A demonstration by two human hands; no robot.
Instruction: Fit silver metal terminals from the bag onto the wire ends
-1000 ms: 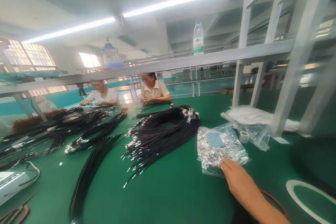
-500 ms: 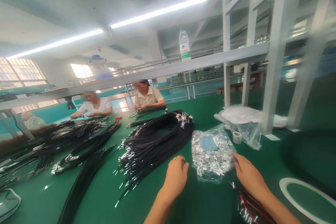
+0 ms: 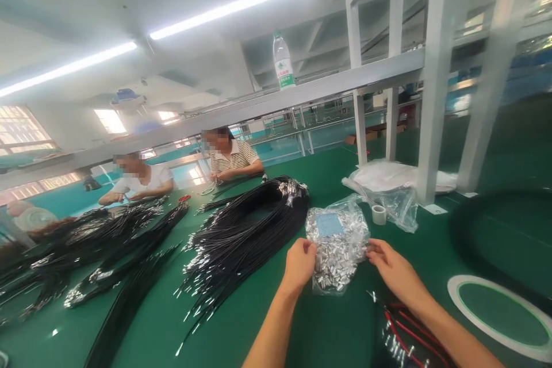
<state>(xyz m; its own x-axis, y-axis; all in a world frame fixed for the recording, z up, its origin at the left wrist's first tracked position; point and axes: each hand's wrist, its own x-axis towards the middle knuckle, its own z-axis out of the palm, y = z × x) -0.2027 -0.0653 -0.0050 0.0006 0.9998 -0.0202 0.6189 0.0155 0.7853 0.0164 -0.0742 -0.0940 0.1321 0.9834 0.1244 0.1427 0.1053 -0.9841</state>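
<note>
A clear plastic bag [image 3: 345, 244] of small silvery metal pieces [image 3: 336, 271] is being held above or on the green tabletop [image 3: 332, 330], just right of a looped bundle of black cords [image 3: 259, 247]. Its left edge is being pinched between the left hand's [image 3: 299, 264] thumb and curled fingers. Its right edge is being touched by the right hand [image 3: 391, 265], fingers loosely bent; whether plastic is being gripped there cannot be told.

bag [image 3: 357, 213]: glossy plastic; parts [image 3: 338, 264]: shiny, probably metal; tabletop [image 3: 233, 328]: smooth
</note>
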